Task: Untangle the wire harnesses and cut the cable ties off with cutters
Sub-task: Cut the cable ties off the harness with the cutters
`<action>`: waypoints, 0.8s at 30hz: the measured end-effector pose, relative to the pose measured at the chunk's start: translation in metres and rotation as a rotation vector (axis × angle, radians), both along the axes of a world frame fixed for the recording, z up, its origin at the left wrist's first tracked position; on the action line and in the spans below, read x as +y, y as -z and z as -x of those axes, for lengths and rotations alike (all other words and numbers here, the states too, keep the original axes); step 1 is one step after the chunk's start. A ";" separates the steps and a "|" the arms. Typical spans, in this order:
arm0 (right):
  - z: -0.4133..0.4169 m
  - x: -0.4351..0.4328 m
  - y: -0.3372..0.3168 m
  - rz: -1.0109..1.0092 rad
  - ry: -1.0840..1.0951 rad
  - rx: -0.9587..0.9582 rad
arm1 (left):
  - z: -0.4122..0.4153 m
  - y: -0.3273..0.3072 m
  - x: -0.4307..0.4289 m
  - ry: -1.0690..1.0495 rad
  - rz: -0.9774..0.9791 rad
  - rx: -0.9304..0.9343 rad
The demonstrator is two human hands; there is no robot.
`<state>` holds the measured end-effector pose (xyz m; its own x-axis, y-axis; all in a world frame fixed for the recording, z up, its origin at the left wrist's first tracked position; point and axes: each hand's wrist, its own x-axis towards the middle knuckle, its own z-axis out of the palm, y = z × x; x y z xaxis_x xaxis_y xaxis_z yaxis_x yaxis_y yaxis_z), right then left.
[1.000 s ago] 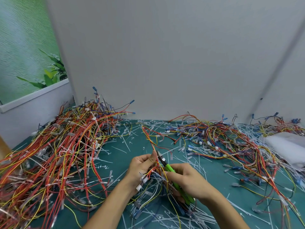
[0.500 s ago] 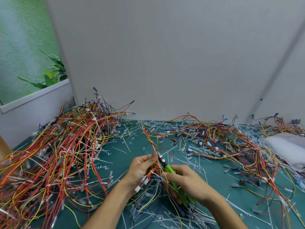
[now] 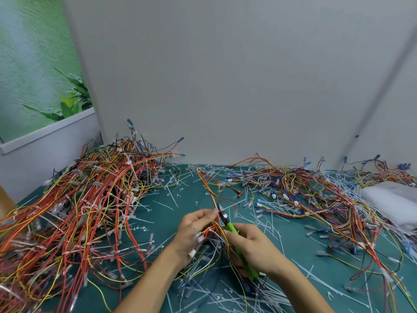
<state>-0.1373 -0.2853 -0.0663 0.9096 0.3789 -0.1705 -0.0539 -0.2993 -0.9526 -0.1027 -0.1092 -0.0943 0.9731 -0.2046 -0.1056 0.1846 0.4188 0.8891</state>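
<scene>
The harness (image 3: 213, 201) runs from the mat's (image 3: 180, 213) centre down into the left hand (image 3: 195, 232), whose fingers pinch its red and yellow wires. The right hand (image 3: 252, 248) grips the green cutters (image 3: 232, 231), tip touching the wires just beside the left fingertips. Wire piles lie left (image 3: 74, 211) and right (image 3: 316, 195), among cut ties (image 3: 162, 205).
</scene>
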 end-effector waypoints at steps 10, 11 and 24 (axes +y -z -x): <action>0.003 -0.005 -0.006 -0.038 -0.067 -0.030 | 0.001 -0.002 0.004 0.073 0.032 0.025; 0.003 -0.004 -0.006 -0.042 -0.072 -0.033 | 0.000 -0.002 0.005 0.082 0.035 0.029; 0.000 -0.001 0.000 -0.069 -0.024 0.019 | -0.002 0.003 0.000 0.013 0.026 0.044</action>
